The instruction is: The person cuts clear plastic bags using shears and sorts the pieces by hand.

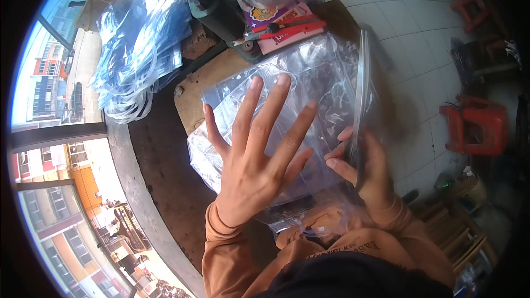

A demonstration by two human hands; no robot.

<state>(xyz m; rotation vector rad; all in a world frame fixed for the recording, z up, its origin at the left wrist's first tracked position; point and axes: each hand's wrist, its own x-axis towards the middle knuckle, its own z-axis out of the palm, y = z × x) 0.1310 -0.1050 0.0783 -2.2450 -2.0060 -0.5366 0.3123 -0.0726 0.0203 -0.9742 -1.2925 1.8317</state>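
Clear plastic sheets or bag pieces [326, 69] lie layered and wrinkled over a wooden board [193, 96]. My left hand [248, 168] hovers over or rests on them, fingers spread wide; contact cannot be judged. At their right side, my right hand [375, 171] is closed on a long, narrow greyish strip [361, 83] that stands up along the edge of the plastic. A dark part shows at the strip's lower end, between thumb and fingers. Whether the strip is joined to the sheets is unclear. More clear plastic hangs down toward my lap.
A dark green sewing machine [218, 19] stands beyond the board. Beside it, red-handled scissors [290, 27] lie on pink and purple packaging [268, 14]. Clear bags with whitish tubular edging [143, 38] are heaped at the left by the window. Red plastic stools [480, 127] stand on the tiled floor.
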